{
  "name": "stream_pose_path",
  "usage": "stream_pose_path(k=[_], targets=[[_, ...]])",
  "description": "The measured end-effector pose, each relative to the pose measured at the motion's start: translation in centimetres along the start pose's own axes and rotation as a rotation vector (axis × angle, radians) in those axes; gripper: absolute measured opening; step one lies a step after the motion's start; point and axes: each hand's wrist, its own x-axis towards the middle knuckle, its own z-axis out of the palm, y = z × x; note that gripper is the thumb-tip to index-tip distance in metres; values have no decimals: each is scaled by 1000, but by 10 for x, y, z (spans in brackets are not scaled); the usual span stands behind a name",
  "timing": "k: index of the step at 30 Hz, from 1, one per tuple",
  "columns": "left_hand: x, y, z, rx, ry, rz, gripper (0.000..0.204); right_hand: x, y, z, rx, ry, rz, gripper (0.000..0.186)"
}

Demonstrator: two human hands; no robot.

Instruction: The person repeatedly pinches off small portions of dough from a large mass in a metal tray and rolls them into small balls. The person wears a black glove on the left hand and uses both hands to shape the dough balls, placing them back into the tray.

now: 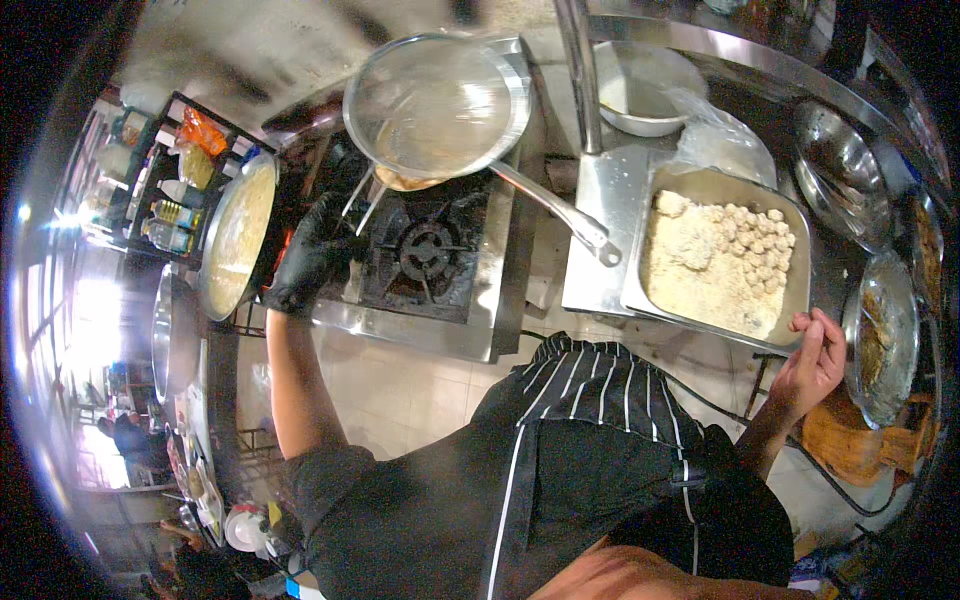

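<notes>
My left hand [304,262], in a black glove, is closed around metal tongs [366,205], whose two thin arms reach up behind a large round sieve [440,110]. The sieve's mesh is smeared by motion, and its long handle [565,212] points down to the right, with no hand on it. Something brown [408,182] shows under its near rim. My bare right hand [812,362] is at the near right corner of a metal tray [632,285], fingers curled together; whether they grip the rim is unclear. Pale crumbs [705,285] and several crumb-coated balls [760,240] lie in the tray.
A black gas burner [428,250] stands below the sieve. Left of it is a wide pan of pale liquid [240,240], near a rack of bottles [170,225]. Steel bowls [840,170], a plastic-lined bowl [885,340] and a plastic bag [725,140] surround the tray.
</notes>
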Motion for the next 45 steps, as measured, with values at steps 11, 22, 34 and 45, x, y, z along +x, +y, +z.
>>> stream_pose_path(k=[11, 22, 34, 45], targets=[[187, -222, -75, 939, 267, -112, 52, -82, -9, 76, -409, -283, -161, 11], [225, -295, -26, 690, 115, 118, 41, -109, -17, 103, -396, -298, -39, 12], [191, -226, 5, 264, 80, -121, 32, -120, -21, 110, -441, -332, -65, 13], [177, -200, -39, 899, 290, -137, 44, -117, -27, 99, -465, -344, -100, 14]])
